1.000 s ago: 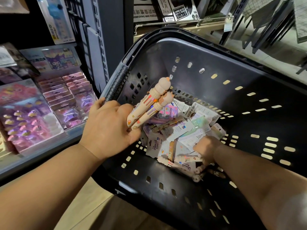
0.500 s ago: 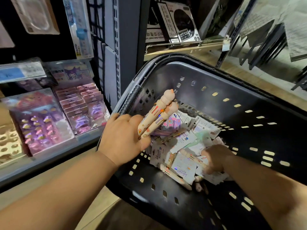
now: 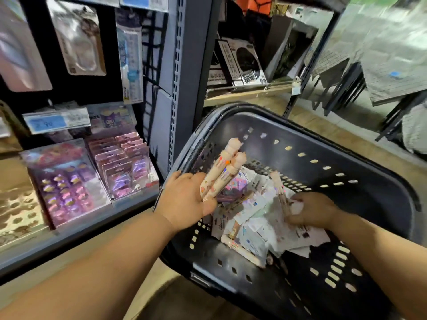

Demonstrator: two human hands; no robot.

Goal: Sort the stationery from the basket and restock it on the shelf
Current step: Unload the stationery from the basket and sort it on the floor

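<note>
Clamped on the left hand (image 3: 184, 199): curled round the lower barrels of two cream pens (image 3: 221, 174), caps fanned up and away over the inside of the basket (image 3: 346, 162), close to its left rim. Clamped on the right hand (image 3: 316, 211) as well, gripping a third pen (image 3: 280, 192) of the same sort by its lower end, tilted up, cap raised above the pile of paper packets (image 3: 249, 218). Can't tell exact right finger placement; too blurred.

Outward from there: one more matching pen (image 3: 240, 250) lying at the near edge of the pile, partly among the packets. Left of the basket, a low shelf (image 3: 76, 236) carrying rows of pink and purple carded packs (image 3: 120, 167). No obvious pen slot in view.

Reads as the sorting step, midway – gathering like pens out of the mix, with none of this bunch on the shelf yet.

Next, probably:
- Pass the third pen across into the left-hand bunch without easing off the two held there – slick round barrels, likely to slide or splay.
- Fish out the one at the pile edge, lifting packets off rather than dragging it through.
- Find the right shelf spot before letting go of anything.
</note>
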